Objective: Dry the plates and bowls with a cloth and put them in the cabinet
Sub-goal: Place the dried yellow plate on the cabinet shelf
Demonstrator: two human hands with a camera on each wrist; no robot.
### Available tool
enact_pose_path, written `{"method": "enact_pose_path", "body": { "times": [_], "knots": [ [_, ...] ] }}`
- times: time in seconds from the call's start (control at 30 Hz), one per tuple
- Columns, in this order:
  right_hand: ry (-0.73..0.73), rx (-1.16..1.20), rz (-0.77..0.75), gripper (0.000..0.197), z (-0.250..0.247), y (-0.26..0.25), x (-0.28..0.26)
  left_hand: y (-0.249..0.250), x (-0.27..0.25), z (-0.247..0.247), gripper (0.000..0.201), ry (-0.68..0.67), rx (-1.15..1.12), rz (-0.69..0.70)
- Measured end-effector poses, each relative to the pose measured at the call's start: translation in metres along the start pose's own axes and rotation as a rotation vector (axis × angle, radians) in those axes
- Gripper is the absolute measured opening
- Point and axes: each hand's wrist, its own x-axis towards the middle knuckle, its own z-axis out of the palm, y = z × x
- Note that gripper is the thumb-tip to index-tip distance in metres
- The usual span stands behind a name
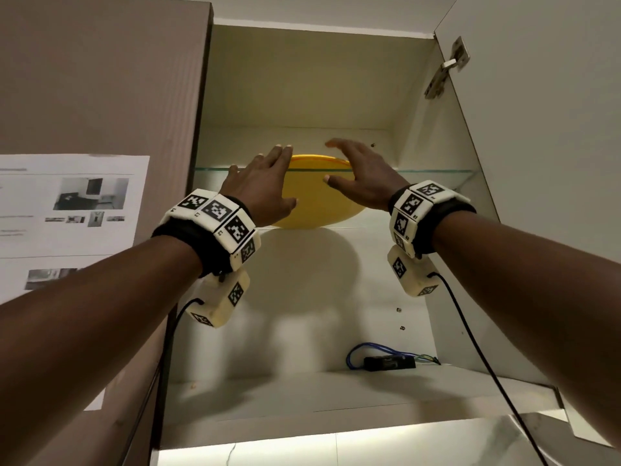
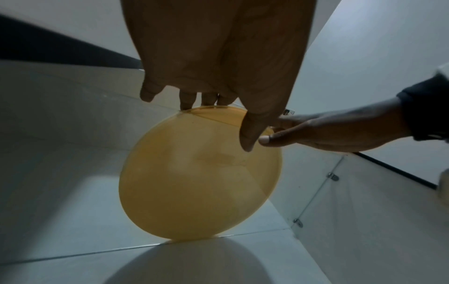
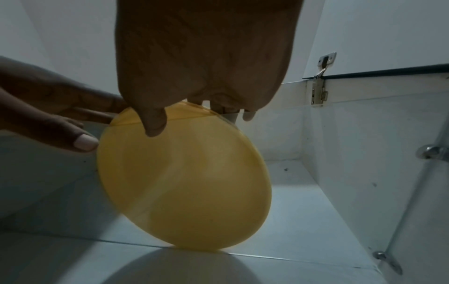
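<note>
A round yellow plate point(image 1: 319, 196) lies flat on the glass shelf point(image 1: 430, 170) of the open cabinet, and I see its underside through the glass. My left hand point(image 1: 279, 178) is at the plate's left rim with the fingers stretched straight over it and the thumb lower, in front of the glass. At the right rim my right hand point(image 1: 346, 163) has loosely spread fingers above the plate. Neither hand is curled round the plate. From below, the left wrist view shows the plate point(image 2: 201, 182) under the left hand point(image 2: 218, 76). The right wrist view shows the plate point(image 3: 184, 182) beneath the right hand point(image 3: 201, 67).
The cabinet door point(image 1: 537, 129) stands open at the right, hung on a metal hinge point(image 1: 447, 67). On the lower shelf lies a black device with blue wires point(image 1: 389, 362). Printed sheets point(image 1: 67, 203) hang on the brown door to the left. Cables hang from both wrist units.
</note>
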Motion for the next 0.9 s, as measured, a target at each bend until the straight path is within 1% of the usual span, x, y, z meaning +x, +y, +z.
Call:
{"method": "enact_pose_path", "body": {
  "times": [0.07,0.13,0.27,0.33,0.43,0.5,0.53,0.63,0.67,0.77,0.83,0.9],
  "knots": [
    [-0.060,-0.093,0.034,0.066,0.006,0.001,0.000,0.002,0.001,0.003,0.095,-0.039,0.015,-0.022],
    [-0.077,-0.154,0.061,0.072,0.008,0.001,0.002,0.004,0.002,0.006,0.101,-0.088,0.032,-0.051],
    [-0.133,-0.188,0.133,0.090,0.006,-0.003,0.009,0.009,0.005,0.005,0.102,-0.112,0.067,-0.083],
    [-0.145,-0.159,0.162,0.101,0.005,-0.006,0.008,0.011,0.005,0.001,0.103,-0.128,0.032,-0.097],
    [-0.084,0.005,0.169,0.109,-0.001,-0.007,-0.002,0.011,-0.001,-0.002,0.106,-0.125,-0.046,-0.119],
    [-0.015,0.080,0.159,0.107,-0.007,-0.007,-0.015,0.012,-0.009,-0.003,0.102,-0.049,-0.084,-0.106],
    [0.023,0.100,0.149,0.103,-0.009,-0.009,-0.025,0.013,-0.018,-0.002,0.097,0.009,-0.104,-0.090],
    [0.129,0.118,0.108,0.082,-0.013,-0.017,-0.063,0.016,-0.047,0.003,0.076,0.184,-0.141,0.003],
    [0.144,0.113,0.097,0.076,-0.014,-0.022,-0.077,0.018,-0.059,0.005,0.070,0.203,-0.132,0.031],
    [0.157,0.112,0.071,0.062,-0.013,-0.033,-0.124,0.025,-0.103,0.011,0.056,0.188,-0.133,0.072],
    [0.160,0.102,0.071,0.055,-0.011,-0.039,-0.149,0.028,-0.133,0.013,0.048,0.182,-0.185,0.074],
    [0.134,0.090,0.107,0.049,-0.008,-0.044,-0.176,0.033,-0.167,0.017,0.043,0.166,-0.257,0.081]
  ]
}}
